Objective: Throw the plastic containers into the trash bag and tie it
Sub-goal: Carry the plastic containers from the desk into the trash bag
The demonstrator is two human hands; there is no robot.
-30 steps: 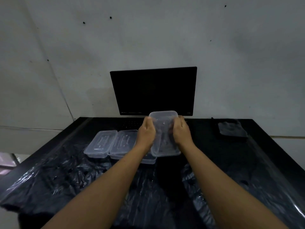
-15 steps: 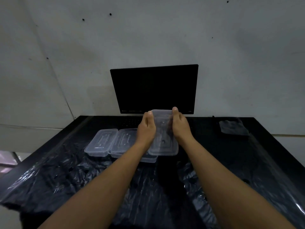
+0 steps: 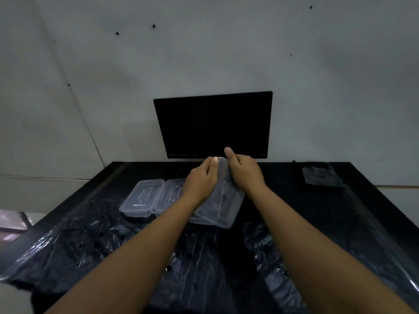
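A clear plastic container (image 3: pixel 223 206) is held tilted above the table, its far end raised. My left hand (image 3: pixel 200 181) grips its left side and my right hand (image 3: pixel 243 172) grips its right side near the top, thumb up. Two more lidded clear containers, one (image 3: pixel 141 197) at the left and another (image 3: pixel 171 193) beside it, lie on the table behind my left arm; a further one partly shows under the held one. A black trash bag (image 3: pixel 74 250) lies spread and crumpled over the near part of the table.
A dark laptop screen (image 3: pixel 214 124) stands upright at the back against the wall. A folded dark cloth (image 3: pixel 322 176) lies at the back right of the black table (image 3: pixel 374 200). The table's left edge drops to the floor.
Both hands have drawn closer together at the container's top end and turned it, so that it now hangs tilted with its near end lower and to the right.
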